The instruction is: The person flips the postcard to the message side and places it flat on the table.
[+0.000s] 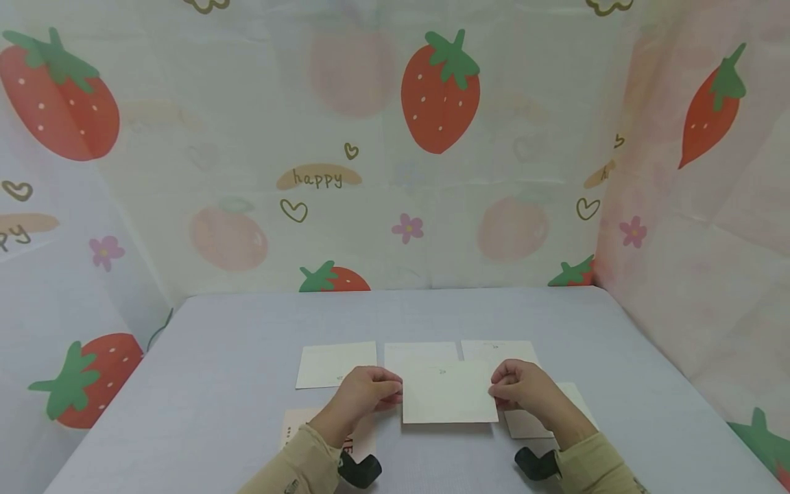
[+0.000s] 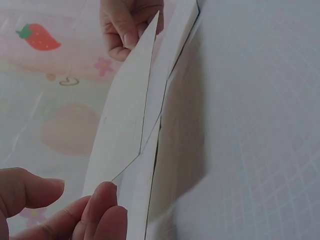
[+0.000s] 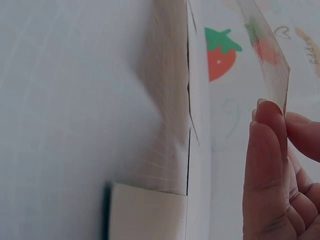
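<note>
A cream card (image 1: 450, 392) with a small mark near its top edge is held up in front of me, close over the table. My right hand (image 1: 524, 391) pinches its right edge between thumb and fingers; the right wrist view shows the card (image 3: 274, 60) rising thin and edge-on from that grip. At the card's left edge is my left hand (image 1: 367, 394). In the left wrist view its thumb (image 2: 40, 192) stands apart from its fingers (image 2: 102, 207), whose tips overlap the near edge of the card (image 2: 125, 115).
Behind the held card lie three pale cards: left (image 1: 333, 360), middle (image 1: 420, 351) and right (image 1: 500, 350). Another card (image 1: 531, 424) lies partly under my right hand. A card with red lettering (image 1: 299, 422) is partly hidden by my left forearm. Strawberry-print cloth (image 1: 370, 137) surrounds the white table (image 1: 234, 336).
</note>
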The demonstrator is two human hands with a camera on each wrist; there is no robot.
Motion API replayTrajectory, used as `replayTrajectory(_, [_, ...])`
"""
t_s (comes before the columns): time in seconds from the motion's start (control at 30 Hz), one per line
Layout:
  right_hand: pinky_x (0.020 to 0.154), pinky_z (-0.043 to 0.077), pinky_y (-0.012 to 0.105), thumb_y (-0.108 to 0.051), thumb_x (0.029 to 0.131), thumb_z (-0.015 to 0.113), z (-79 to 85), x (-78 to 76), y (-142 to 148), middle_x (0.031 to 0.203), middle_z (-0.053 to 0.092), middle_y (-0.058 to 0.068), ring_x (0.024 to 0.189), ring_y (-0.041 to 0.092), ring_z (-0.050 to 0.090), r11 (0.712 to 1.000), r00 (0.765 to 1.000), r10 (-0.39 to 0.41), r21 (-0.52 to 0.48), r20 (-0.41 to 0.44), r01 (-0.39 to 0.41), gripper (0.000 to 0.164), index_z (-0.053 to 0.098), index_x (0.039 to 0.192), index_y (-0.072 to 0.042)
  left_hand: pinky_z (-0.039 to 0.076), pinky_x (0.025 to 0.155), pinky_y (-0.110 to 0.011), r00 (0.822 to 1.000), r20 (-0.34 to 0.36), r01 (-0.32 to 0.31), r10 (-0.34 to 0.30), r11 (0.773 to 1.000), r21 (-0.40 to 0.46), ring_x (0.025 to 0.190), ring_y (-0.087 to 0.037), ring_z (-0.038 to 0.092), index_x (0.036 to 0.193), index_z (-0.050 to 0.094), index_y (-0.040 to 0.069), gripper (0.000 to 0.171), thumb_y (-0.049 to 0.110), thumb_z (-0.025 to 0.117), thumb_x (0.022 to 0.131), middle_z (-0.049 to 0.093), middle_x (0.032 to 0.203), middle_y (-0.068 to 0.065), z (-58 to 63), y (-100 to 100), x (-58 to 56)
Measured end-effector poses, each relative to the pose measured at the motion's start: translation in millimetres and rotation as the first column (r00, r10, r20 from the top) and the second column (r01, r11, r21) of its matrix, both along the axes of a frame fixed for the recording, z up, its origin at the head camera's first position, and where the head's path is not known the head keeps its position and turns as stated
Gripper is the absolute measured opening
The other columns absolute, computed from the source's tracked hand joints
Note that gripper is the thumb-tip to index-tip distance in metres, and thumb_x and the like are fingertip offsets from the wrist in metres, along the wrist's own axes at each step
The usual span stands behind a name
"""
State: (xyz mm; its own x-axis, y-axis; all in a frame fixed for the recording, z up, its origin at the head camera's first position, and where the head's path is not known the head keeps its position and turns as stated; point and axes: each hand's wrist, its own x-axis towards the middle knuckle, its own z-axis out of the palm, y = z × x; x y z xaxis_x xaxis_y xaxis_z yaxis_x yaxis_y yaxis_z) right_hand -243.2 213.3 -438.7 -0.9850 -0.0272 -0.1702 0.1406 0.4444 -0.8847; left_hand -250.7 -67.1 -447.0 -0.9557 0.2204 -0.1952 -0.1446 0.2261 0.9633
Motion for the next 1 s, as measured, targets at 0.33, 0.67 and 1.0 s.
replayTrajectory(0.33, [0.061,0.054,0.033,-0.002,0.08,0.065,-1.9,-1.2,2.0,0.071,0.06,0.008,0.064,0.019,0.061,1.0,0.999,-0.02,0.003,0.046,0.02,0.011,0.056,0.086,0.0,0.054,0.07,-0.03,1.0,0.019,0.006,-0.006,1.0,-0.007,0.074,-0.015,0.065,0.096,0.066,-0.004,0.019,0.01,0.059,0.086,0.068,0.084,-0.008,1.6,1.5,3.0])
replayTrajectory(0.67, [0.06,0.053,0.032,-0.004,0.082,0.062,-7.1,-0.2,5.7,0.073,0.062,0.007,0.065,0.018,0.061,0.999,0.994,-0.001,0.045,0.107,-0.004,0.005,0.059,0.086,-0.001,0.055,0.066,-0.028,0.999,0.028,0.034,-0.031,0.995,-0.093,0.072,-0.015,0.066,0.096,0.067,-0.004,0.019,0.01,0.057,0.087,0.068,0.082,-0.008,-2.5,2.5,4.5])
replayTrajectory(1.0, [0.06,0.053,0.032,-0.006,0.082,0.064,-3.7,2.9,6.4,0.073,0.064,0.006,0.065,0.018,0.062,0.996,0.991,0.027,0.082,0.129,-0.038,0.007,0.06,0.084,-0.001,0.055,0.064,-0.028,0.997,0.041,0.065,-0.062,0.995,-0.079,0.069,-0.015,0.066,0.093,0.066,-0.006,0.019,0.01,0.057,0.087,0.068,0.078,-0.008,-5.9,2.1,5.1])
